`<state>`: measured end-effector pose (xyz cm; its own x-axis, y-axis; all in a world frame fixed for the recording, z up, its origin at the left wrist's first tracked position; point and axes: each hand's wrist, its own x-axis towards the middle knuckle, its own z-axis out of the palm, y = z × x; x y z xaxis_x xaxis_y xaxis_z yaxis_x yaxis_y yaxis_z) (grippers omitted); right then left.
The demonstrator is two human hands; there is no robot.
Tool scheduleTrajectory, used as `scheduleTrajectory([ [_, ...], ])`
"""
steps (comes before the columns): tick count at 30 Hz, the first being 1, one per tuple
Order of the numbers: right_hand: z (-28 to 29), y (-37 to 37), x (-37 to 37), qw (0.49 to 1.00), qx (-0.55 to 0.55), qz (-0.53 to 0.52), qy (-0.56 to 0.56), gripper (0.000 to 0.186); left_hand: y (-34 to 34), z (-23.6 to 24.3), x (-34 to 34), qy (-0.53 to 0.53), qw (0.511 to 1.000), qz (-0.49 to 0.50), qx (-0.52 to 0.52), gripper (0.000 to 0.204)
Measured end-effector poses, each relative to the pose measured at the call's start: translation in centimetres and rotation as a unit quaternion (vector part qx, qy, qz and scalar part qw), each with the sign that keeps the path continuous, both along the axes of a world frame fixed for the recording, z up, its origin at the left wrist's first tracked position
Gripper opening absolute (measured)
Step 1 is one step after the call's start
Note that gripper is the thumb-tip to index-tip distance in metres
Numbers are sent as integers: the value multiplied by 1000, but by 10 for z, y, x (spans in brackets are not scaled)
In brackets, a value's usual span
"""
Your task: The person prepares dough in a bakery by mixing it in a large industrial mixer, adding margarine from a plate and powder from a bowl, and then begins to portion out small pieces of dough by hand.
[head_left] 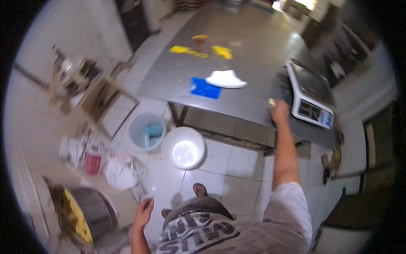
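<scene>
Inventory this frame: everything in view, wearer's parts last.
Metal table: one, grey, centre
Scale: one, white, table's right
Sheet: one, blue, table
Curved piece: one, white, overlapping sheet
Yellow pieces: apparently two, yellow, table
Object: one, orange, beside yellow pieces
Scrap: one, pale, table's near edge
Left bucket: one, pale, floor, blue thing inside
Right bucket: one, white, floor
Stand: one, brown, left
Machine: one, metallic, on stand
Container: one, red, left
Bag: one, white, beside container
Pot: one, grey, lower left
Shirt: one, grey, bottom
Feet: two, lower centre
Left hand: one, lower left
Right hand: one, at scrap
</scene>
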<state>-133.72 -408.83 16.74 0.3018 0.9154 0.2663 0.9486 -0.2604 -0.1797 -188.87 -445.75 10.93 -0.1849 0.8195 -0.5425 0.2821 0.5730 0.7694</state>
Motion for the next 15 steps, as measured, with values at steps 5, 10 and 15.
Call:
scheduleTrajectory([
  [5,37,-15,-30,984,33,70,159,23,33,25,36,-55,998,-10,41,32],
  [10,34,-101,-229,889,-41,292,351,25,42,47,70,-285,952,108,40,40],
  [15,12,-206,-386,679,21,655,332,11,22,63,65,-442,865,224,81,43],
])
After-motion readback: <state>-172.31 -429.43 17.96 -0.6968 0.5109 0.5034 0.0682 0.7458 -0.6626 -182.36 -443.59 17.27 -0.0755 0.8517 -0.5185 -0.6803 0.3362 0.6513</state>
